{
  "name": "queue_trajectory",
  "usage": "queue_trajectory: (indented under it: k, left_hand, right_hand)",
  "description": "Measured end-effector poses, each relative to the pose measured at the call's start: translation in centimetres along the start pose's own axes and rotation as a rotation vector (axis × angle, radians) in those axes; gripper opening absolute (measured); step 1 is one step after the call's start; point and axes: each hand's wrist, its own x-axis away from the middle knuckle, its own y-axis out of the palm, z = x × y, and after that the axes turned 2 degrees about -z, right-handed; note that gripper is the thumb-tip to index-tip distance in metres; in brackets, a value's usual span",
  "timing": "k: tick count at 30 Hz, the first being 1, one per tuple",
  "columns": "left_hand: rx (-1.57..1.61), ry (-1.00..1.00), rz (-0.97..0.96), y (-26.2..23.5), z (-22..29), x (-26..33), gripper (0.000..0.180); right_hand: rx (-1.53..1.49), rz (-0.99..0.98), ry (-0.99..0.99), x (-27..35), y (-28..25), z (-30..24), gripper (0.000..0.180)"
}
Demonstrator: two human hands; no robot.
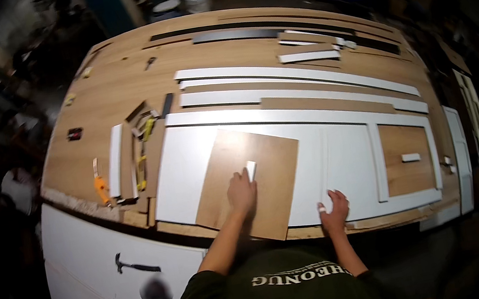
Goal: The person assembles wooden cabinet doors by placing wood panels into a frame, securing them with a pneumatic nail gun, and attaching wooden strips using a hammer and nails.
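Workshop bench. Left hand pinches block on panel: best kept flat, pressure even. Right hand empty, over board.

This looks like a workshop for wood things.
Long white strips and brown boards lie on the big wooden table. An orange tool lies near its left end. A hammer lies on a white top beside its near left corner. Buckets stand on the floor behind its far edge.
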Motion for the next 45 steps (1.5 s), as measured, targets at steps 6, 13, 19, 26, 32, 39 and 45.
queue_trajectory:
  k: [6, 13, 19, 26, 32, 39, 45]
  left_hand:
    - [0.075, 0.014, -0.015, 2.5, 3.1, -1.6, 0.060]
    - [0.069, 0.040, -0.001, 4.4, 6.7, -3.3, 0.065]
    - [0.108, 0.023, 0.027, 5.4, 7.1, -3.6, 0.063]
    - [0.163, -0.198, -0.135, 3.7, 8.0, -3.9, 0.064]
    - [0.212, -0.115, -0.117, 2.2, 6.6, -2.1, 0.072]
    - [0.457, -0.130, 0.020, -1.2, -0.9, -3.1, 0.059]
    - [0.098, -0.532, 0.456, -13.6, -26.0, -5.4, 0.051]
  right_hand:
    - [-0.027, -0.050, 0.057, -2.6, -0.4, 0.0, 0.048]
    - [-0.079, -0.066, 0.106, -3.1, -1.1, 1.1, 0.047]
    - [-0.116, -0.090, 0.098, -3.9, -1.5, 1.6, 0.047]
    - [-0.182, -0.020, 0.020, -3.7, 1.0, 3.4, 0.052]
    - [-0.066, -0.069, 0.029, -5.0, -1.5, 3.0, 0.057]
    - [0.117, -0.139, 0.138, -3.9, -3.9, 4.8, 0.056]
    - [0.326, 0.011, 0.109, -0.5, -4.7, 3.9, 0.053]
